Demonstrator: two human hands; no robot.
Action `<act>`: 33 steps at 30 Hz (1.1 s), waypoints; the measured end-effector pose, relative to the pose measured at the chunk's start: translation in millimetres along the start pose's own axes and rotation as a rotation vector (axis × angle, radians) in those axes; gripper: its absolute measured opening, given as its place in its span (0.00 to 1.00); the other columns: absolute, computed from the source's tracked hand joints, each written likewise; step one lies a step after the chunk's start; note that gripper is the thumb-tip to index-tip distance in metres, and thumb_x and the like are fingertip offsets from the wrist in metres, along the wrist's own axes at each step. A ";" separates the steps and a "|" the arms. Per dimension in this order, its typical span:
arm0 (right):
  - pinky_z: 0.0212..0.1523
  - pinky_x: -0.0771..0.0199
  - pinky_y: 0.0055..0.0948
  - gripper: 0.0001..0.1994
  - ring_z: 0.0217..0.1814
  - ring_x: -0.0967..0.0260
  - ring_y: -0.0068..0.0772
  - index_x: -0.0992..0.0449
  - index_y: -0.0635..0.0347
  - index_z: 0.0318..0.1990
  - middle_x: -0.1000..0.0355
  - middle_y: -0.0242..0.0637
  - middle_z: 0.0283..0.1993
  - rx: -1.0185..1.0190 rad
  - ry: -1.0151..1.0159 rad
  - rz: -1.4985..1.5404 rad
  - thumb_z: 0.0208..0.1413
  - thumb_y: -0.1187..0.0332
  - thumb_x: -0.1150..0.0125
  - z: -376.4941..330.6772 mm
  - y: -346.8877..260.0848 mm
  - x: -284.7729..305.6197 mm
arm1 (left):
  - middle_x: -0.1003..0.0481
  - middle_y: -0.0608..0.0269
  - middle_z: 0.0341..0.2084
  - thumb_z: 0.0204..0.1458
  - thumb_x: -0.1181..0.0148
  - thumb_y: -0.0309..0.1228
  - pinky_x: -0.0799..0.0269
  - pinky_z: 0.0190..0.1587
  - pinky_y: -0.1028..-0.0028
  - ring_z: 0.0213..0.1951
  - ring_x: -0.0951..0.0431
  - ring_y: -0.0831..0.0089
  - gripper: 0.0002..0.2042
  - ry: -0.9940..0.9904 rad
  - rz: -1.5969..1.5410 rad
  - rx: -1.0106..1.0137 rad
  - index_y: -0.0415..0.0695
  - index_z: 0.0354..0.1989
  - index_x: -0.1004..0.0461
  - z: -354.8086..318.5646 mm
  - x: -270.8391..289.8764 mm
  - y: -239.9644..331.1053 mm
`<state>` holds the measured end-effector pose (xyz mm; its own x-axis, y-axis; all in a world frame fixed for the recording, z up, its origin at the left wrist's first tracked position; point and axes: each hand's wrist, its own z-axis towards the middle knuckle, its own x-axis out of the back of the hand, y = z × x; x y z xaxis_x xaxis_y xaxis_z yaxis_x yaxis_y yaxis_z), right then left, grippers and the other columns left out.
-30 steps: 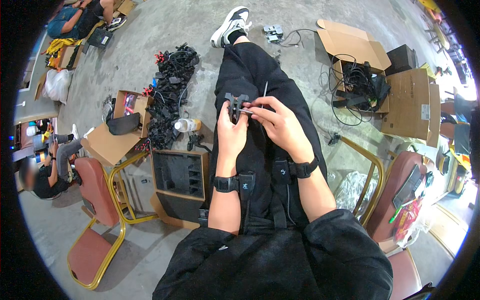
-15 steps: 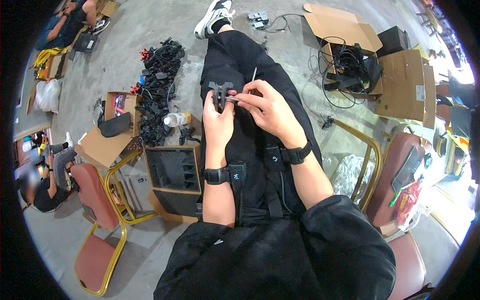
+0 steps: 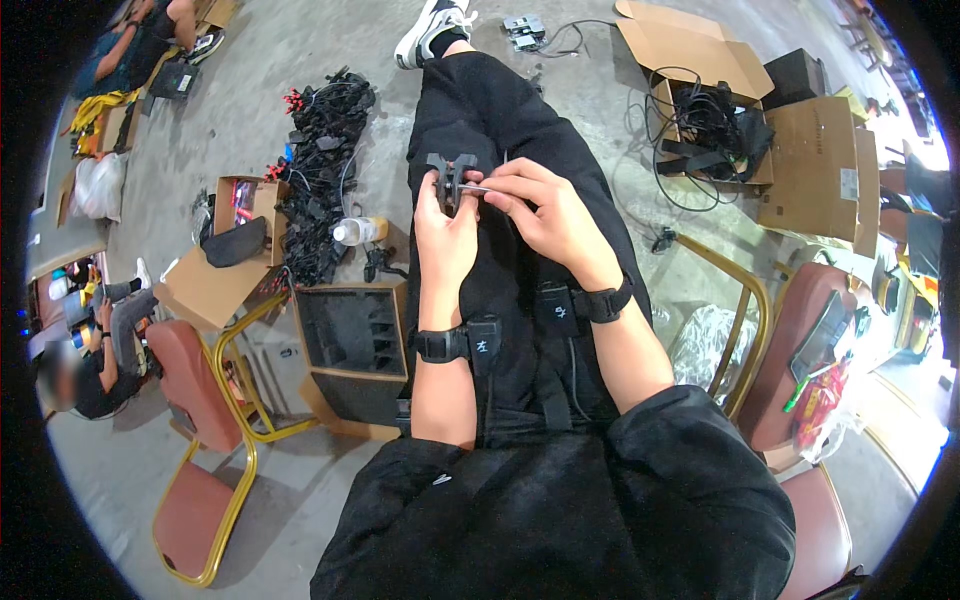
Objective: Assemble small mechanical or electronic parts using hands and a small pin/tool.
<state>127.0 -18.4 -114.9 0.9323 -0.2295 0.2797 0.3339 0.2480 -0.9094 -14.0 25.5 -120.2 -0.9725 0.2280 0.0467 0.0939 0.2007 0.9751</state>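
Note:
My left hand [image 3: 447, 238] is closed around a black forked plastic part [image 3: 452, 172], thumb and fingers at its two sides, above my black trouser legs. My right hand [image 3: 552, 215] pinches a thin metal rod [image 3: 475, 188] between thumb and fingers. The rod's tip reaches the right side of the black part. Another short length of metal shows above the right fingers; how it joins the rod is hidden. Each wrist wears a black strap with a small box, the left box [image 3: 484, 338] and the right box [image 3: 556, 303] both cabled.
To the left are a heap of black devices and cables [image 3: 325, 170], a clear bottle [image 3: 360, 231], a foam-lined box [image 3: 350, 330] and a chair [image 3: 195, 385]. On the right stand an open carton of cables [image 3: 692, 50] and another chair [image 3: 790, 370]. People sit at far left.
The view has shifted slightly. The right hand has turned a little, so the upper metal end shows less above its fingers. Both hands keep their grips.

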 end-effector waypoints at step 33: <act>0.31 0.31 0.26 0.07 0.29 0.29 0.31 0.21 0.64 0.39 0.28 0.38 0.33 -0.176 -0.071 0.034 0.54 0.71 0.38 0.7 -13.2 8.4 | 0.30 0.74 0.20 0.57 0.45 0.25 0.43 0.17 0.85 0.18 0.35 0.89 0.06 0.015 -0.045 -0.005 0.42 0.42 0.29 0.0 0.6 0.4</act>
<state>130.6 -22.9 -100.3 0.9523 -0.1550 0.2630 0.2779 0.0842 -0.9569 -14.5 25.7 -119.9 -0.9787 0.2051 0.0062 0.0493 0.2058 0.9774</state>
